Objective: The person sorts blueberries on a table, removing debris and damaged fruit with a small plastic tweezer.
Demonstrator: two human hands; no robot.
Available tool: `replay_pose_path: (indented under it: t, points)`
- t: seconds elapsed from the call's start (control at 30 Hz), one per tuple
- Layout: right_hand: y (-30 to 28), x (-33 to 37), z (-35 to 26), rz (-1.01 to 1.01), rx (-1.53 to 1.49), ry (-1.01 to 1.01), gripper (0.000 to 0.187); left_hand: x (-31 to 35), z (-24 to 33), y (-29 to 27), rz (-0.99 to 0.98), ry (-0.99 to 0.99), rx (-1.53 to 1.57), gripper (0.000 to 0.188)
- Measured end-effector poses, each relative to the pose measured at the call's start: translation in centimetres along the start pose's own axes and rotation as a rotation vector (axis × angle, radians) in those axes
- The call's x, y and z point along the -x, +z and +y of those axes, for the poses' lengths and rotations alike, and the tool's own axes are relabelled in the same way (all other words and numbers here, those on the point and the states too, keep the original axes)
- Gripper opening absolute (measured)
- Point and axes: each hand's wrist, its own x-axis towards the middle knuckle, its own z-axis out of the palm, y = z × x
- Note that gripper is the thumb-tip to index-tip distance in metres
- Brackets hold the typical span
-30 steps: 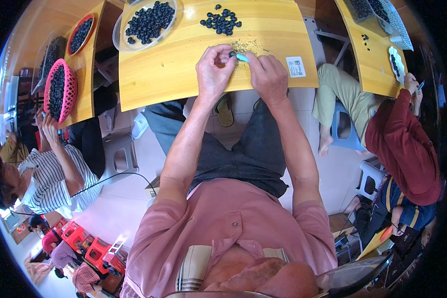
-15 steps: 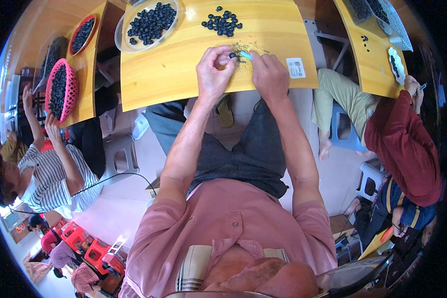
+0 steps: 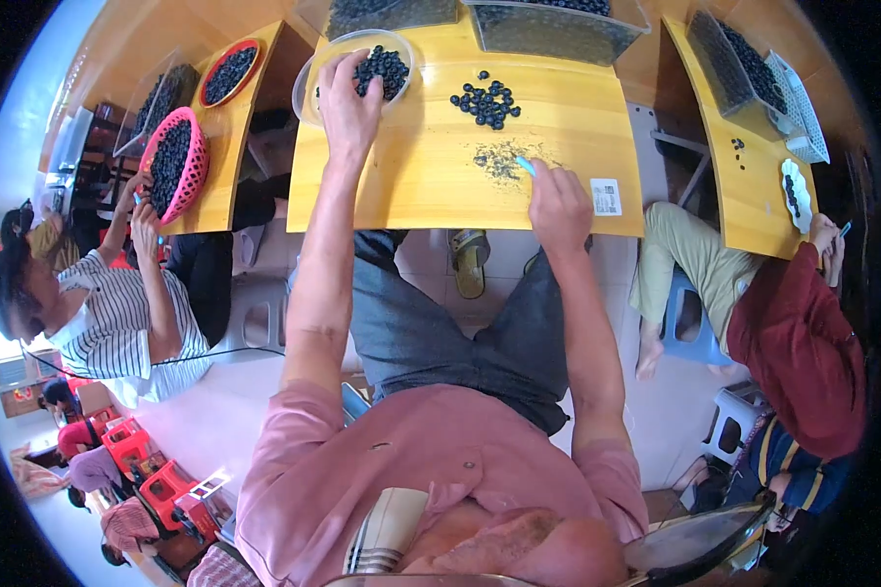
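Observation:
My left hand (image 3: 350, 110) reaches over the near left part of a clear round bowl (image 3: 410, 59), its thumb apart from the fingers. Small round black balls (image 3: 382, 70) fill the bowl; whether any lies under my fingertips is hidden. Close to the table's front edge, my right hand (image 3: 561, 203) is closed around a small tool with a turquoise handle (image 3: 526, 165). The tool's tip points toward scattered dark crumbs (image 3: 501, 159) on the wood. Beyond these crumbs sits a loose pile of black balls (image 3: 486, 105).
Large clear bins (image 3: 558, 41) of dark balls line the back of the yellow table (image 3: 411, 186). A white label (image 3: 606, 198) is at the front right. Co-workers sit on both sides, with a pink basket (image 3: 198, 161) at left and a scalloped white dish (image 3: 799, 181) at right.
My left hand has left the spot beside the tool, where it pinched one black ball, and moved left to the bowl. My right hand keeps the tool. The view has shifted, showing the back bins.

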Motion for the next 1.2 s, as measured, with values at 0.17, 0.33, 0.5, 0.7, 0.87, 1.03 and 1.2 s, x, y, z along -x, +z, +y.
replay_pose_path:
  t: [0.17, 0.33, 0.5, 0.7, 0.87, 1.03, 1.2]
  points:
    - [0.0, 0.0, 0.1, -0.003, 0.005, 0.022, 0.023, 1.4, 1.5, 3.3, -0.534, -0.073, 0.094, 0.028]
    - [0.2, 0.1, 0.0, 0.01, 0.046, -0.016, 0.023, 5.3, 0.5, 7.6, -0.54, -0.09, 0.029, 0.026]
    - [0.0, 0.1, -0.1, 0.011, 0.034, 0.003, 0.025, 5.4, 0.4, 7.7, -0.592, -0.098, 0.007, 0.024]
    - [0.1, 0.1, -0.2, 0.022, 0.028, -0.001, 0.025, 5.8, 0.1, 6.6, -0.543, -0.183, 0.027, 0.025]
    - [0.3, 0.4, 0.3, 0.024, 0.068, -0.016, 0.025, 6.9, 1.6, 5.6, -0.447, -0.237, 0.085, 0.02]
    - [-0.1, 0.2, 0.0, 0.013, 0.053, -0.007, 0.024, 9.7, 5.4, 3.9, -0.455, -0.5, 0.411, 0.021]
    - [0.0, 0.0, -0.1, 0.028, 0.051, -0.032, 0.024, 13.0, 8.2, 4.5, -0.381, -0.627, 0.675, 0.027]
